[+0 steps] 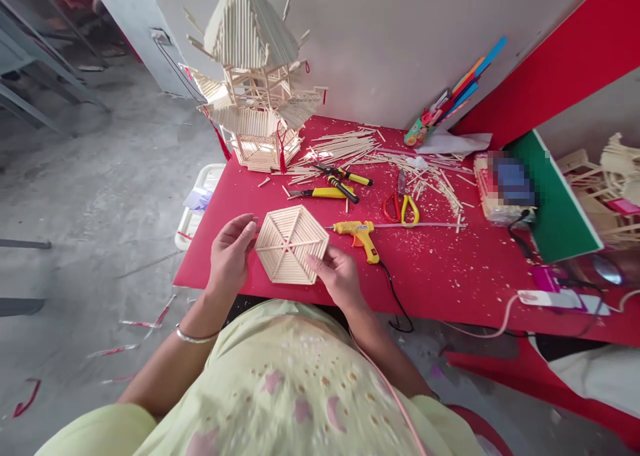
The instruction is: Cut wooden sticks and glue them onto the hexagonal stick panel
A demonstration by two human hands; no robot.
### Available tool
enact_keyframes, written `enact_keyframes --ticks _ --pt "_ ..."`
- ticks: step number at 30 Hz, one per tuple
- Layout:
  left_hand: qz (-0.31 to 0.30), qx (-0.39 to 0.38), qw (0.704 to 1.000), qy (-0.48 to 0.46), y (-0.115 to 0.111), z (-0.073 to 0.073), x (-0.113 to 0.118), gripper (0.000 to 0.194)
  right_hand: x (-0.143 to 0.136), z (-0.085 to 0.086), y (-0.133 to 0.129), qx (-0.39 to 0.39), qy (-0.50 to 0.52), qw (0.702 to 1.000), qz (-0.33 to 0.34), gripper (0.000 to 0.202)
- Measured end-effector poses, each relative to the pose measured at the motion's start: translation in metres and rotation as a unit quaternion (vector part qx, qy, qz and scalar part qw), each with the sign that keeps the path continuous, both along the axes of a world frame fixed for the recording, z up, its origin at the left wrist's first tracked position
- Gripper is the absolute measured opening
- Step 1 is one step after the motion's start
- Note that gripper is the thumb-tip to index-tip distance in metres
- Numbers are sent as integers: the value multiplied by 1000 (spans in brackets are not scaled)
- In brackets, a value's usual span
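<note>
A hexagonal panel of thin wooden sticks (280, 263), with spokes meeting at its centre, is held above the near edge of the red table. My right hand (340, 276) grips its lower right corner, thumb on top and fingers underneath. Just off the panel's left corner, my left hand (233, 249) has its thumb and forefinger pinched together; whatever may be between them is too small to make out. A yellow hot glue gun (363, 236) with a glue stick in its back lies right of the panel, nozzle towards it.
A tiered stick pagoda (255, 109) stands at the back left. Behind the glue gun lie a yellow utility knife (325, 193), black-yellow pliers (343, 183), red-yellow cutters (401, 206) and loose sticks (345, 146). A pen holder (420, 129) and power strip (550, 299) are to the right.
</note>
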State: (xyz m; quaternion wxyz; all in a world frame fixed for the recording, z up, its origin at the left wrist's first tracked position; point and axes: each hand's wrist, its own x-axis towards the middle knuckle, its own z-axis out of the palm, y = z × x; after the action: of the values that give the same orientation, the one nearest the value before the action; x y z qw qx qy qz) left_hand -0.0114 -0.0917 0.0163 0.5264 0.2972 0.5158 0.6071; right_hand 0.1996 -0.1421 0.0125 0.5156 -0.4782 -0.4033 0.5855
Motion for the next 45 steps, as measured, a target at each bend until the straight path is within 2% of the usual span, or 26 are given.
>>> enact_keyframes --ticks 3,7,9,11,13,16,18,21,23,26,28,33,37,39,41,43,44,45 --pt "39 28 998 33 -7 -3 -4 33 4 -2 -4 32 -17 999 -13 30" --pt "-38 42 994 98 -21 -8 -2 45 5 -2 -6 40 -15 999 -30 33" --pt "-57 34 991 118 -28 -10 2 40 4 -1 -5 40 -11 998 -47 34" --pt "-31 22 996 77 -35 -12 9 35 0 0 -4 35 5 997 -75 36" --pt "-25 9 1000 -13 -41 -13 19 35 -6 -3 0 17 37 994 -101 41" --pt "-139 -11 982 -127 -47 -11 39 48 -17 -8 6 -19 85 991 -97 47" --pt "-176 -11 971 -162 -48 -10 52 53 -21 -10 10 -25 98 992 -72 50" --pt "-121 -10 977 -173 -41 -10 63 51 -15 -10 10 -12 45 999 -2 49" --pt "-79 -26 982 -170 -34 -11 61 51 -3 -9 7 29 -62 997 21 44" --pt "-47 -52 987 -146 -27 -15 50 50 13 -8 5 132 -240 960 -50 31" --pt "-47 -57 989 -130 -27 -17 44 47 18 -5 7 190 -298 932 -84 26" --pt "-97 -82 985 -115 -34 -20 28 46 18 1 15 262 -384 883 -59 22" --pt "-154 -118 978 -78 -25 -20 6 56 30 -9 11 259 -457 847 -79 22" --pt "-159 -107 981 -36 -14 -22 -8 51 44 -16 5 237 -498 828 -100 24" --pt "-172 -105 979 24 -2 -23 -25 49 59 -22 0 196 -558 794 -139 28" --pt "-202 -119 961 148 8 -23 -42 45 73 -24 -2 142 -621 751 -177 41" --pt "-213 -123 941 232 12 -23 -51 43 80 -25 -2 115 -645 732 -186 48" --pt "-198 -104 921 319 15 -21 -58 43 85 -25 -1 89 -663 720 -185 54"
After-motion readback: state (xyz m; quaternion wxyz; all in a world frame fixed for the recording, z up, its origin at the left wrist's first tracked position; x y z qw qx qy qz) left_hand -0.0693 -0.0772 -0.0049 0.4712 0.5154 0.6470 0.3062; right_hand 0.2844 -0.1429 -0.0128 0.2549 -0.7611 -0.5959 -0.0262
